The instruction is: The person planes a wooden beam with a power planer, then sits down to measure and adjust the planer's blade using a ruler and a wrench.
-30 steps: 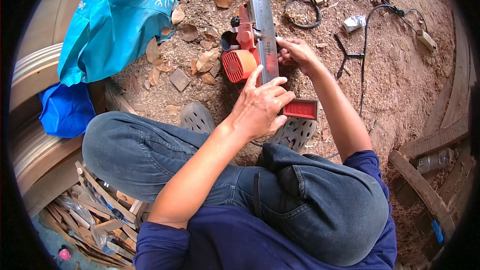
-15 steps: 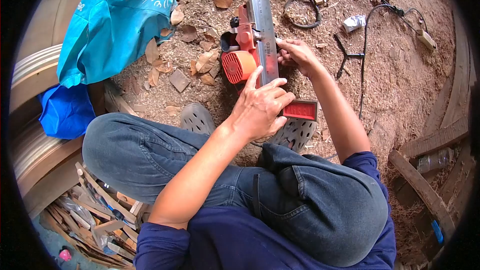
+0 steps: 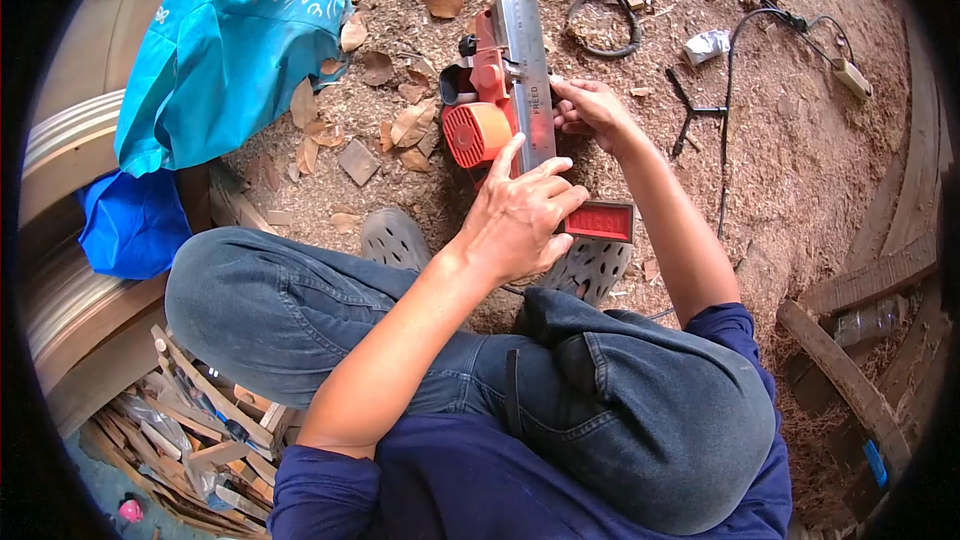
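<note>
A red and orange power planer (image 3: 478, 132) lies on the ground of wood shavings in front of my feet. Along its upturned face runs a steel ruler (image 3: 533, 80) marked FREED. My left hand (image 3: 525, 210) rests over the near end of the ruler, its fingers spread and its index fingertip at the ruler's left edge. At the ruler's right edge is my right hand (image 3: 590, 112), with the fingers curled and the thumb side against the metal; what lies between those fingers is too small to make out. A red-faced rectangular part (image 3: 602, 221) sticks out beside my left hand.
Turquoise cloth (image 3: 230, 60) and a blue bag (image 3: 135, 223) lie at the left. Black cable (image 3: 728, 130), a black three-armed tool (image 3: 690, 112) and crumpled foil (image 3: 708, 46) are on the right. Wood scraps (image 3: 190, 440) fill the lower left; boards (image 3: 850, 370) stand lower right.
The ruler has shifted very slightly against the planer. Both hands stay in nearly the same place.
</note>
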Demonstrator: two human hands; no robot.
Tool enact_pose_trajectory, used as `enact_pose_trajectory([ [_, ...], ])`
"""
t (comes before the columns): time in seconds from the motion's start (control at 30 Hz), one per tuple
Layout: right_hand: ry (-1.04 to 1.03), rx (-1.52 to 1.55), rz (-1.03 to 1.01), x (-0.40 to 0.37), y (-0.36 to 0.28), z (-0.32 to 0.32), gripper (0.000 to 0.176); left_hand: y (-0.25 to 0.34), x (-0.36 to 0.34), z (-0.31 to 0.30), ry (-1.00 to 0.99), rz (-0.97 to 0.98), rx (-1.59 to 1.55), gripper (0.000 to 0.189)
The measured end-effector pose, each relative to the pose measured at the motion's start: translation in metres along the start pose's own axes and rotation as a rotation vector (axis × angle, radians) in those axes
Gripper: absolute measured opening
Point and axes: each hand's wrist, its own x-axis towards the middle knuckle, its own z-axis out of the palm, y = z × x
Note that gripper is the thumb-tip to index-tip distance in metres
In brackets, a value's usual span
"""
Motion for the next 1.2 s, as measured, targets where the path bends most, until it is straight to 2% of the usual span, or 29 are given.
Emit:
enact_pose_trajectory([
  [0.43,-0.015,0.024,-0.016,0.002,0.003,0.001,0.034,-0.009,0.012,0.03,-0.005,0.044,0.044,0.049],
  [0.53,0.045,0.016,-0.038,-0.003,0.002,0.004,0.034,-0.01,0.017,0.033,-0.021,0.054,0.054,0.05],
  [0.9,0.03,0.016,-0.037,0.002,0.004,0.0,0.022,-0.009,0.018,0.037,-0.015,0.036,0.045,0.052],
  [1.2,-0.001,0.003,-0.041,-0.004,0.005,0.0,0.02,-0.008,0.018,0.036,-0.017,0.024,0.045,0.052],
])
